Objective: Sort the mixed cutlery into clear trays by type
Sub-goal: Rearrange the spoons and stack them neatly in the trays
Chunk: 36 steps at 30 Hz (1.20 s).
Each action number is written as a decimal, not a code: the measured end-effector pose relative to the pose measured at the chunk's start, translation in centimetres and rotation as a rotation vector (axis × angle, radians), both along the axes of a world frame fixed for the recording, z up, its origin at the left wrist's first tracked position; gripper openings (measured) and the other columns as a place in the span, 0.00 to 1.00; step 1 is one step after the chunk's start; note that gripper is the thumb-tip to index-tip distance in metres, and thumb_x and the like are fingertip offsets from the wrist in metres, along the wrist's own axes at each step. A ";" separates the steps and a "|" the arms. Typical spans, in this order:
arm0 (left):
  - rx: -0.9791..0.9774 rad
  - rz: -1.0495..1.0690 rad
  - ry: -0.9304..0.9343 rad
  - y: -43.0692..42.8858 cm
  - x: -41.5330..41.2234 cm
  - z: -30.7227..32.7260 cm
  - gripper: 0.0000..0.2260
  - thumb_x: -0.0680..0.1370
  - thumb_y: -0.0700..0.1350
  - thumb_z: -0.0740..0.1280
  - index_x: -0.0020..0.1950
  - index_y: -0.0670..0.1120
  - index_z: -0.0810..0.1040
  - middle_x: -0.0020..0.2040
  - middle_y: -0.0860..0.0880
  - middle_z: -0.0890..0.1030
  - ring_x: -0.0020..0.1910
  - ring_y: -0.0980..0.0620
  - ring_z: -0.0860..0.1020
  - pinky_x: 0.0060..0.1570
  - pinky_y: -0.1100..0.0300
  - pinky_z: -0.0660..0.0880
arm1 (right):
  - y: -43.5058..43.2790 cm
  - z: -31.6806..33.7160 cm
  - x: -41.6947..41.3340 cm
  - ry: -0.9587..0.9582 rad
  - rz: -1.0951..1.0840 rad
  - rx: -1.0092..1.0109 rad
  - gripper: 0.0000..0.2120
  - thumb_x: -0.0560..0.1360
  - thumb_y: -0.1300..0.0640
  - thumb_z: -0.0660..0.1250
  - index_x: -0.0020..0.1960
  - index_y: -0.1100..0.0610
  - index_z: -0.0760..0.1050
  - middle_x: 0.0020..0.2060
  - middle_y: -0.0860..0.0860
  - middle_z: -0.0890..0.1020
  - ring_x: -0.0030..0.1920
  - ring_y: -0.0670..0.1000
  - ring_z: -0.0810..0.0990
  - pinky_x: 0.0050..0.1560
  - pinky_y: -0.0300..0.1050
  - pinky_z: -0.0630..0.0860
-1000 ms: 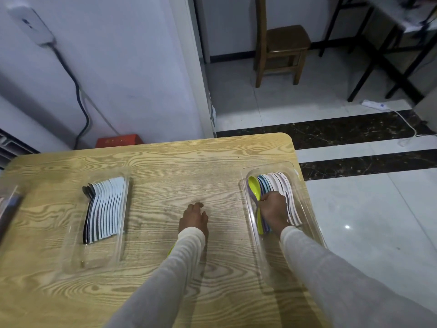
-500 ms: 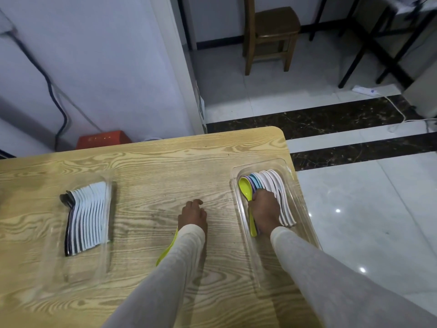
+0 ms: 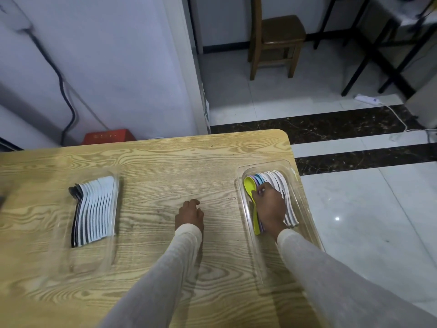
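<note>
**Desk** (image 3: 153,166): pale wood with a strong grain and a rounded far right corner; it is the reference for every place below.

**Right clear tray** (image 3: 264,164): lies along the desk's right edge, its far end near the far right corner.
- Holds a row of spoons (image 3: 275,178) set on edge, bowls toward the desk's far side. Most are white, with a few blue and lilac ones.
- A yellow-green spoon (image 3: 249,188) closes the row on the side nearest the desk's middle.

**Right hand** (image 3: 272,209): over that tray, back upward. Its grip is clamped on the row of spoons, fingers (image 3: 260,191) curled across the handles and touching the yellow-green spoon.

**Left hand** (image 3: 190,214): at the desk's middle, back upward, fingertips down on the wood. Whether its grip is apart or closed on something beneath the palm cannot be told.

**Sleeves** (image 3: 165,268): pale, covering both arms, reaching in from the desk's near edge.

**Left clear tray** (image 3: 89,261): on the desk's left part.
- Holds a row of white pieces (image 3: 97,209) on edge, with dark ones at the end toward the desk's left edge. Their type is too blurred to read.

**Beyond the desk's far edge:**
- red box (image 3: 107,136) on the floor
- black cable (image 3: 68,102) on the wall
- wooden chair (image 3: 276,41)
- white power strip (image 3: 365,99) on the tiles
</note>
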<state>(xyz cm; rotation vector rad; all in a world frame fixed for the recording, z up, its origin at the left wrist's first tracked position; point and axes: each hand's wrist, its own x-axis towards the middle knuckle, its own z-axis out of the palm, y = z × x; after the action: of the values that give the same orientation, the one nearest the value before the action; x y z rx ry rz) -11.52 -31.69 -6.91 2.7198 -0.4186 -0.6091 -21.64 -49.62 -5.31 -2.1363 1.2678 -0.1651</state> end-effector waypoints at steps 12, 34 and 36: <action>0.036 -0.054 -0.117 7.6 0.5 1.6 0.21 0.79 0.43 0.58 0.73 0.47 0.64 0.72 0.46 0.66 0.70 0.47 0.66 0.67 0.58 0.62 | 10.2 1.3 4.0 -0.221 0.583 0.129 0.14 0.77 0.55 0.64 0.62 0.51 0.74 0.56 0.49 0.78 0.51 0.50 0.79 0.48 0.44 0.73; 0.056 -0.157 -0.166 14.4 1.7 1.0 0.20 0.81 0.47 0.54 0.74 0.50 0.60 0.74 0.51 0.62 0.72 0.52 0.62 0.70 0.58 0.55 | 15.5 -2.5 6.0 0.339 0.864 -0.304 0.10 0.77 0.56 0.60 0.55 0.55 0.76 0.55 0.54 0.77 0.58 0.56 0.73 0.54 0.47 0.68; 0.083 -0.198 -0.206 13.7 2.2 1.5 0.21 0.81 0.48 0.54 0.74 0.49 0.58 0.75 0.50 0.60 0.74 0.52 0.59 0.72 0.58 0.53 | 14.8 -1.7 5.5 0.306 0.715 -0.222 0.09 0.76 0.58 0.63 0.54 0.56 0.77 0.54 0.53 0.77 0.58 0.56 0.74 0.52 0.47 0.70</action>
<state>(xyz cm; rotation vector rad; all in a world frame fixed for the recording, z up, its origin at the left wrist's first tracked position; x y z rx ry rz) -9.28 -17.94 -5.43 2.8534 -0.7364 -0.4039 -16.12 -34.85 -7.05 -2.7446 0.5770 0.3506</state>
